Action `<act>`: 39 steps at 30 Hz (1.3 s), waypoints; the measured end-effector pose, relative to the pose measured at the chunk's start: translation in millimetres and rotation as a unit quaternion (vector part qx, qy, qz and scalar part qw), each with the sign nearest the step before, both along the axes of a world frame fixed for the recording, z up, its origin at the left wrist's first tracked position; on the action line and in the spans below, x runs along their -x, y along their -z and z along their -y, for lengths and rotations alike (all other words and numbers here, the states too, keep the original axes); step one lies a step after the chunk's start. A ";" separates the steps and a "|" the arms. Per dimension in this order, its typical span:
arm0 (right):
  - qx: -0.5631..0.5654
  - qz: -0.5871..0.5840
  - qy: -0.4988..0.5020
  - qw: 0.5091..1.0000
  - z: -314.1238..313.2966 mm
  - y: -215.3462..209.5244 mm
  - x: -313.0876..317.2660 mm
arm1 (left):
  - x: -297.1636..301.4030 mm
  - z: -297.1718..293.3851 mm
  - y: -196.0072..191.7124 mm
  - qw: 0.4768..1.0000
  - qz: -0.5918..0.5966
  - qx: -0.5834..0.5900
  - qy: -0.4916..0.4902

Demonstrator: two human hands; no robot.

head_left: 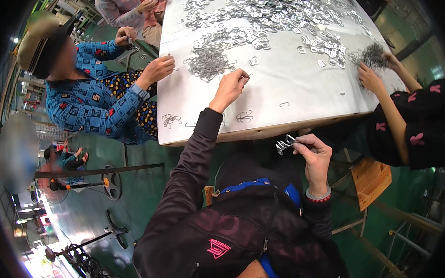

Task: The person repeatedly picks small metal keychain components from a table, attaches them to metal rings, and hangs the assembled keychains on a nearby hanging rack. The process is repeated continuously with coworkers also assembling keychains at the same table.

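Observation:
My left hand (230, 89) reaches over the white table, its fingers pinched together. A thin bent wire hook seems to stick out from the fingertips, too small to make out well. Just left of that hand lies a tangled heap of dark wire hooks (206, 63). Off the table's near edge, my right hand (314, 156) is closed on several shiny metal buckles (284, 144), held between thumb and fingers. A few loose hooks (244, 116) lie near the table edge, and a single buckle (253, 61) sits beyond my left hand.
A broad pile of silvery buckles (269, 13) covers the far part of the table (305, 88). A co-worker in blue patterned clothes (93, 102) sits at the left, another person (124, 5) farther back. At the right, a co-worker's hands (371, 76) touch another wire heap (374, 56). A wooden stool (370, 182) stands nearby.

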State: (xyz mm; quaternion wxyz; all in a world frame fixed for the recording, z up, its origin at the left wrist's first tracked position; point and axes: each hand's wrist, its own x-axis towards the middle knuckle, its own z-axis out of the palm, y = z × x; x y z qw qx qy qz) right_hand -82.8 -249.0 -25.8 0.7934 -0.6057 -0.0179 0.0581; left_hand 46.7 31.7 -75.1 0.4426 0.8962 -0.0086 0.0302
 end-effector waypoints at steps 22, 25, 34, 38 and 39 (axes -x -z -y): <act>0.012 0.055 0.001 0.998 -10.4 5.9 -8.3 | 118.0 99.1 -49.2 0.957 -0.032 0.248 0.147; 0.092 -0.015 0.003 0.996 -5.5 -5.1 -40.0 | 118.9 91.6 -49.4 0.953 -0.036 0.269 0.136; 0.384 0.258 -0.091 0.882 -148.1 74.8 -235.1 | 128.1 82.2 -42.2 0.948 -0.057 0.296 0.098; 0.491 0.305 -0.030 0.815 -167.7 109.7 -262.9 | 129.0 80.1 -42.7 0.951 -0.054 0.291 0.090; 0.525 0.275 -0.035 0.805 -161.0 113.4 -261.2 | 128.4 78.6 -42.4 0.948 -0.055 0.302 0.089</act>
